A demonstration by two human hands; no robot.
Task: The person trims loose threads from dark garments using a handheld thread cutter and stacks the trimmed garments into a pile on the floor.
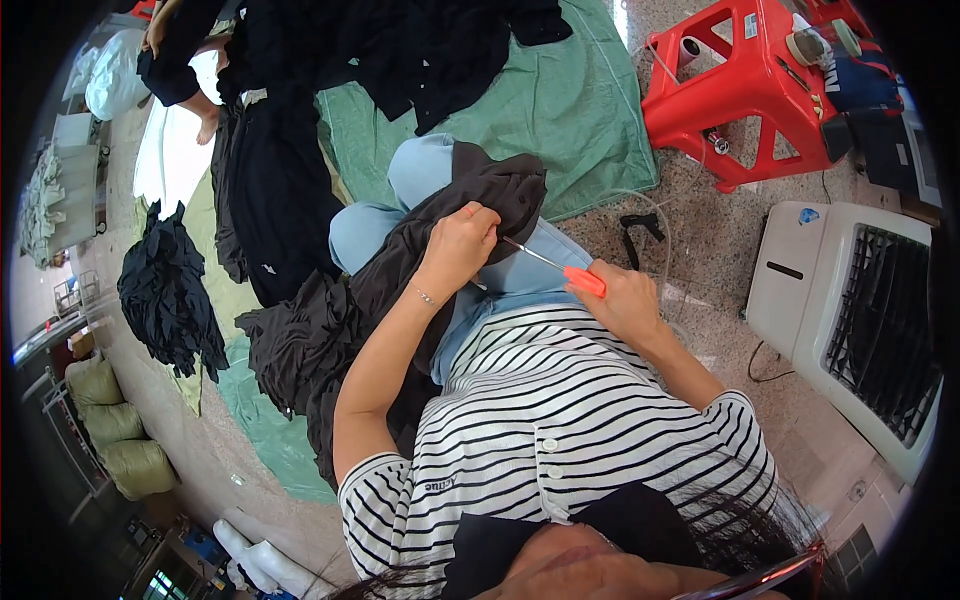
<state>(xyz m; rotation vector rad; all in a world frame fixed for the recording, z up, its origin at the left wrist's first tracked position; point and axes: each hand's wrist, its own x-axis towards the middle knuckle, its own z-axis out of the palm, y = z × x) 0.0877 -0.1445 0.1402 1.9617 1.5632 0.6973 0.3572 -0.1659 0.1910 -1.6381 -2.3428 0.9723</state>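
A dark brown-grey garment (pixel 400 250) lies bunched across my lap, over light blue jeans. My left hand (pixel 458 245) is closed on a fold of it near my knees, fingertips pinched together. In my closed right hand (pixel 625 305) is an orange-handled tool (pixel 584 281) with a slim metal blade; my fingers cover part of the handle, so its exact kind is unclear. The blade points left, and its tip meets the cloth right beside my left fingers. More dark crumpled cloth (pixel 300 345) piles up against my left side.
Black garments (pixel 430 50) spread over a green sheet (pixel 590 110) ahead. Another person's bare foot (pixel 207 128) shows at far left, above a dark cloth heap (pixel 170 290). To the right stand a red stool (pixel 750 95) holding small items and a white air cooler (pixel 800 270).
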